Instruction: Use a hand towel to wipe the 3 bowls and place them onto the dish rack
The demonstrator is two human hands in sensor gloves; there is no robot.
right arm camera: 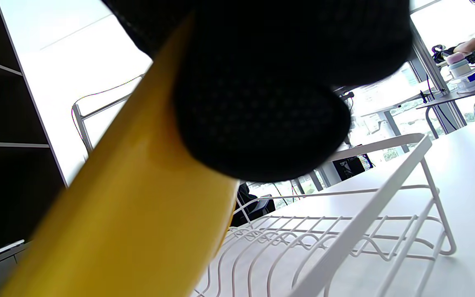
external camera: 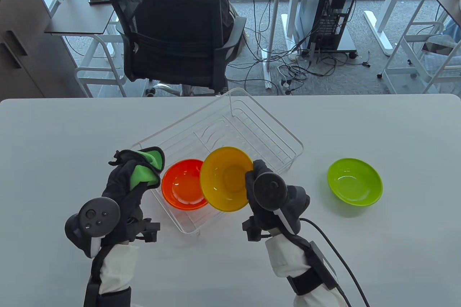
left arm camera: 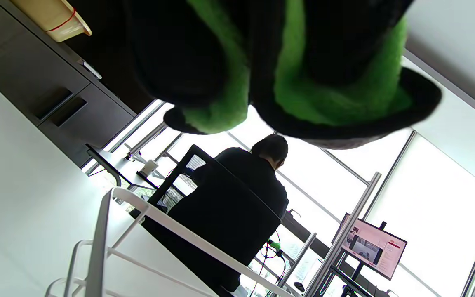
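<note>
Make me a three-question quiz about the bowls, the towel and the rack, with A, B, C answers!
1. Where is the orange bowl?
A. In the dish rack
B. On the floor
C. On the chair

2. What colour is the bowl alone on the table?
A. Blue
B. Green
C. Pink

3. What is happening to the yellow bowl?
A. It lies upside down
B. It is stacked under the towel
C. The right hand holds it tilted over the rack

Answers: 1 A, it sits inside the rack's wires. 2 B, the green bowl stands right of the rack. 3 C, fingers pinch its rim, while the left hand grips the green towel.
</note>
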